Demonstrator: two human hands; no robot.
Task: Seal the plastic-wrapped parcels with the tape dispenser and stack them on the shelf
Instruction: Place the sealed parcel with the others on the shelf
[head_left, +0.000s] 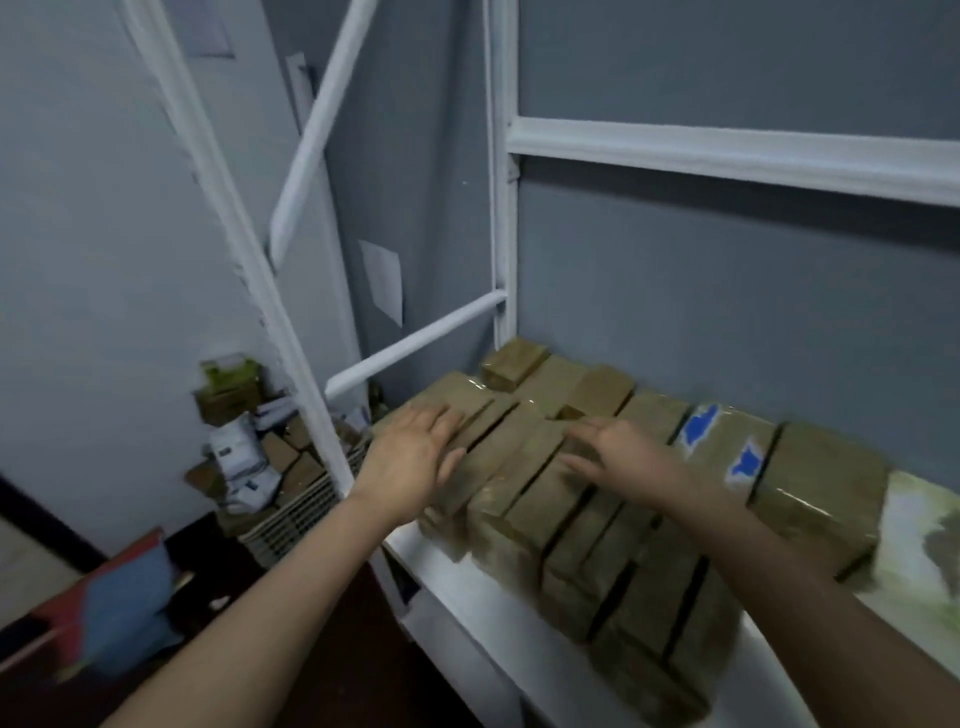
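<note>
Several brown plastic-wrapped parcels (524, 483) lie in rows on the white shelf (498, 623). My left hand (410, 457) lies flat with straight fingers on the left end of the front row. My right hand (618, 457) rests on top of the middle parcels, fingers spread and slightly bent, holding nothing. Two parcels with blue labels (727, 441) lie to the right, and a larger wrapped parcel (821, 493) sits beyond them. Small brown parcels (514, 361) sit at the back by the shelf post. No tape dispenser is in view.
White shelf posts (501, 208) and diagonal braces frame the shelf against a grey wall. A wire basket (296, 514) and a pile of boxes and packets (239, 441) stand on the floor to the left. A red and blue object (119, 603) lies at lower left.
</note>
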